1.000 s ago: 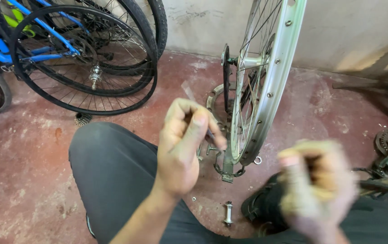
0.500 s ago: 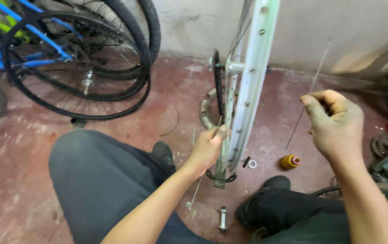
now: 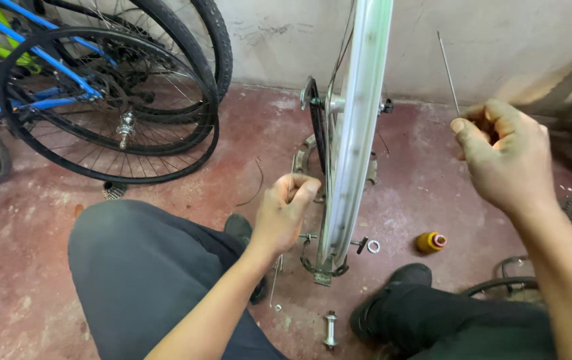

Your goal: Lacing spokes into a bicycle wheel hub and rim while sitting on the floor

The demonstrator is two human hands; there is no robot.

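Landmark: silver wheel rim (image 3: 356,133), upright on the floor.
Left hand (image 3: 285,212): beside rim, fingers pinching a spoke (image 3: 291,183).
Right hand (image 3: 506,157): right of rim, fingers pinching another spoke (image 3: 447,67).

worn red concrete floor (image 3: 46,287) meets a stained pale plaster wall (image 3: 513,40).

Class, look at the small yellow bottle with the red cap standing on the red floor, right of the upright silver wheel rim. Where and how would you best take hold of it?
Probably by its round yellow body, just below the red cap. The small yellow bottle stands upright, so come down from above with thumb and finger on opposite sides. The side away from the upright silver wheel rim looks most open; a small metal washer lies on the rim's side.
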